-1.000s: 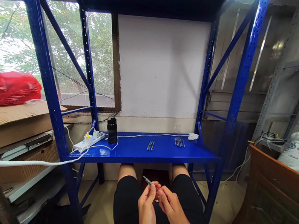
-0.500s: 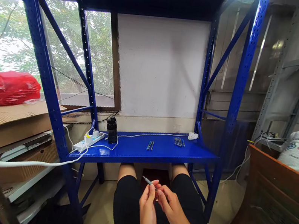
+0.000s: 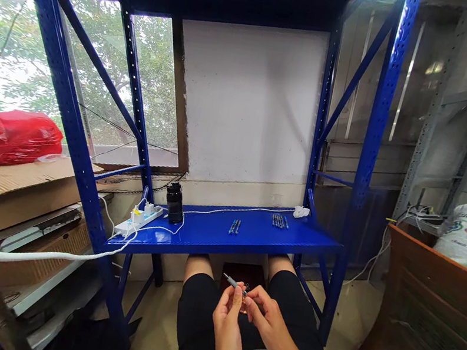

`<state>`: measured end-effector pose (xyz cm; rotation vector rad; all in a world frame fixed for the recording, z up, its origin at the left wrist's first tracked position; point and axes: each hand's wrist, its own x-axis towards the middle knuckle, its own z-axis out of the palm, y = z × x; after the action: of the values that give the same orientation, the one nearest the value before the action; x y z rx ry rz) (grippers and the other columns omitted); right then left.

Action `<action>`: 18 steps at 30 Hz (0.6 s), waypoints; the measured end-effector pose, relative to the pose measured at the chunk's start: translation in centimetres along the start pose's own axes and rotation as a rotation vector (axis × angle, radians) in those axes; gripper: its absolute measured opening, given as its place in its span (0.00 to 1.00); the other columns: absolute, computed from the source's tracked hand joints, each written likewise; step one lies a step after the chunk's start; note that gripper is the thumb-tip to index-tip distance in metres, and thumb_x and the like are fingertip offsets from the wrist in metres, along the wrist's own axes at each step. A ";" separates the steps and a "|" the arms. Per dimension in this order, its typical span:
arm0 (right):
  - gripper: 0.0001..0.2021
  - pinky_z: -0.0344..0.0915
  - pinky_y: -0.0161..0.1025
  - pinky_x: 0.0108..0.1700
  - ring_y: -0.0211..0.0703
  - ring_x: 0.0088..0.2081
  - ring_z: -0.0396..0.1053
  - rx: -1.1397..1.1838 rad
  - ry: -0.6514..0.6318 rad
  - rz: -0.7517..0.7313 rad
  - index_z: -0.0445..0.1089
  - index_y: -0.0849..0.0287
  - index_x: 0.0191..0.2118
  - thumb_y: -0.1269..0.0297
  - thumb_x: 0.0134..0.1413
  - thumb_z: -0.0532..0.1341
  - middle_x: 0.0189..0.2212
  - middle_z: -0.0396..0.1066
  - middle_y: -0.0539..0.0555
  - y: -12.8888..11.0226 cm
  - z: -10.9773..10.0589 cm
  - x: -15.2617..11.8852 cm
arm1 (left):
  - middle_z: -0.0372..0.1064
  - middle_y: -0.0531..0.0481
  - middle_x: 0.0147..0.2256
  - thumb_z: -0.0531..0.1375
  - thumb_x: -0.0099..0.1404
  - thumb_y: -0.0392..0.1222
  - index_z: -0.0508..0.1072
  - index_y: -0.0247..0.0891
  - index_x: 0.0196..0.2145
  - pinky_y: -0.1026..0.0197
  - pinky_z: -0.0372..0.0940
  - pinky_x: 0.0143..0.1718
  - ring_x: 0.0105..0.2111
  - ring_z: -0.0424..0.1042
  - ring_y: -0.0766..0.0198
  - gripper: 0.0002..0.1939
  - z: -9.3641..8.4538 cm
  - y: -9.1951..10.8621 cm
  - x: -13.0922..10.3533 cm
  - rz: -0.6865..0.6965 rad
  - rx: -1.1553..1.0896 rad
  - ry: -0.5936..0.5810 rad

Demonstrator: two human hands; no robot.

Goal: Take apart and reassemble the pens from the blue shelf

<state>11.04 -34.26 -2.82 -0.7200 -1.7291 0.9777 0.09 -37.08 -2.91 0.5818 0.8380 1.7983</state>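
Note:
Above my lap, my left hand (image 3: 228, 323) is closed around a slim grey pen (image 3: 230, 281). Its pointed tip faces away from me, up and to the left. My right hand (image 3: 267, 319) has thumb and fingers pinched together at the pen's near end, which the fingers partly hide. On the blue shelf (image 3: 200, 241) ahead lie several pens side by side: a small group (image 3: 234, 227) near the middle and a larger row (image 3: 280, 221) farther right.
A black bottle (image 3: 173, 204) stands on the shelf's left part beside a white power strip (image 3: 138, 222). A white cable (image 3: 31, 258) runs across the left foreground. Blue uprights (image 3: 372, 132) frame the shelf. A wooden chair (image 3: 433, 292) with a white sack stands at right.
My left hand has shifted slightly left, and the fingers of both hands stand a little farther apart, showing more of the pen. The pens on the shelf have not moved.

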 end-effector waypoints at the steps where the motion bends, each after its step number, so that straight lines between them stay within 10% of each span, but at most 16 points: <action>1: 0.22 0.59 0.38 0.33 0.40 0.27 0.63 -0.015 -0.009 0.000 0.70 0.56 0.38 0.43 0.75 0.55 0.24 0.66 0.46 0.0 0.0 0.0 | 0.80 0.38 0.47 0.75 0.57 0.61 0.83 0.35 0.45 0.58 0.71 0.45 0.48 0.78 0.50 0.29 -0.1 -0.1 0.1 -0.016 -0.010 0.006; 18: 0.26 0.55 0.37 0.29 0.37 0.20 0.57 -0.047 -0.025 0.019 0.67 0.55 0.35 0.42 0.78 0.47 0.17 0.61 0.43 0.3 0.1 -0.1 | 0.80 0.39 0.47 0.75 0.58 0.59 0.84 0.36 0.46 0.58 0.73 0.46 0.46 0.78 0.53 0.26 0.1 -0.5 0.0 -0.058 -0.095 -0.009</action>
<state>10.96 -34.22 -3.12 -0.7588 -1.7748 0.9660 0.45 -36.94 -3.27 0.4984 0.7517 1.7712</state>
